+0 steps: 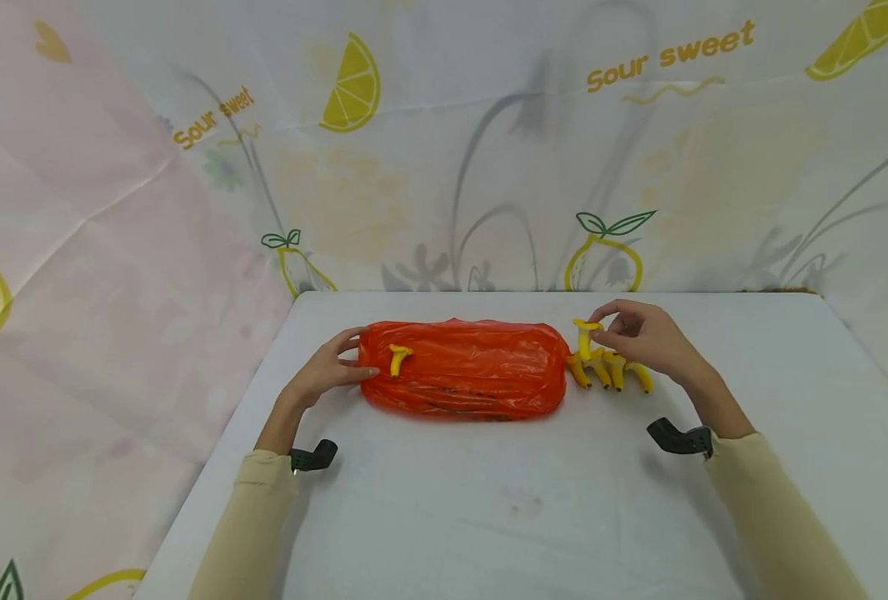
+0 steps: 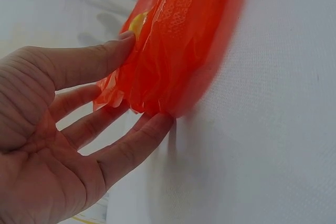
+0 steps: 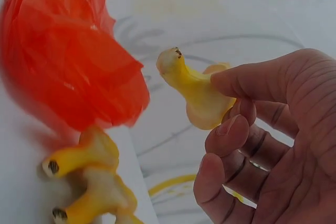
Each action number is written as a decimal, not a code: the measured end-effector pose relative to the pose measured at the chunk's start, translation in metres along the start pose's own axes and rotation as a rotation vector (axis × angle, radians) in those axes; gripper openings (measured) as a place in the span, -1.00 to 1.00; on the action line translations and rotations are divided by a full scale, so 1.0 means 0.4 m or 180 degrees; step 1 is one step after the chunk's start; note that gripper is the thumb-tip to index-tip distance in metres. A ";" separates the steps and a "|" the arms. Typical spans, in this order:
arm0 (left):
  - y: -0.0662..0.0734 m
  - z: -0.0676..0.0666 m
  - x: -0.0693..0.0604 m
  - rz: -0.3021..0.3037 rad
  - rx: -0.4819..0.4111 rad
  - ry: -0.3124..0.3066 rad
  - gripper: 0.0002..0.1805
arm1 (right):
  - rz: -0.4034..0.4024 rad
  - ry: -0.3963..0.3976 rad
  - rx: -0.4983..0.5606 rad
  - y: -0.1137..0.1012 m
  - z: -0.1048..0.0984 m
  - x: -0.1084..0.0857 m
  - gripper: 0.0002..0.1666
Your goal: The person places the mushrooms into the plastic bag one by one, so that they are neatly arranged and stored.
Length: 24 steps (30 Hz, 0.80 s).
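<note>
At mid-frame, a red plastic bag (image 1: 474, 362) bulges, its contents unclear, one yellow mushroom (image 1: 398, 360) on its left part; your left grip (image 1: 328, 367) touches that end, fingers apart. Right of centre, your right grip (image 1: 646, 337) is clamped on another mushroom (image 1: 584, 341) between thumb and fingers, just above four more mushrooms (image 1: 616, 372) on the surface (image 1: 489, 517)

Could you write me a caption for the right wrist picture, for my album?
A right hand pinches a yellow mushroom-shaped piece, with similar pieces lying beside a red plastic bag.
</note>
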State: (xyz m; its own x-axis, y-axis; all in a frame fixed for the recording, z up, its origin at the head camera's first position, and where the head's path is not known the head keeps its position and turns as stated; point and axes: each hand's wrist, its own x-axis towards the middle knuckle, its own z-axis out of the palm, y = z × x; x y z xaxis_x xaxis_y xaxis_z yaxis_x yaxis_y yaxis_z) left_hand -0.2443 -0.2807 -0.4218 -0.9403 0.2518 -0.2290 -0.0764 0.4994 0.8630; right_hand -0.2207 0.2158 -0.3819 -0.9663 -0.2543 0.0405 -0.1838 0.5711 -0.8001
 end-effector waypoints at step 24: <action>-0.005 0.000 0.002 -0.0063 0.0013 0.0023 -0.12 | -0.0148 -0.0129 0.0329 -0.114 0.190 0.117 -0.74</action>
State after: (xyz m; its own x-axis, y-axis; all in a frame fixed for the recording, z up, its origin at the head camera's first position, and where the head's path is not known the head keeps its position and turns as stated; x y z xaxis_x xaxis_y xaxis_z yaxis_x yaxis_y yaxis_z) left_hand -0.2448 -0.2818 -0.4237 -0.9410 0.2358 -0.2427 -0.0937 0.5077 0.8564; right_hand -0.2440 0.1185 -0.3891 -0.9487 -0.3112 0.0563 -0.2065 0.4749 -0.8555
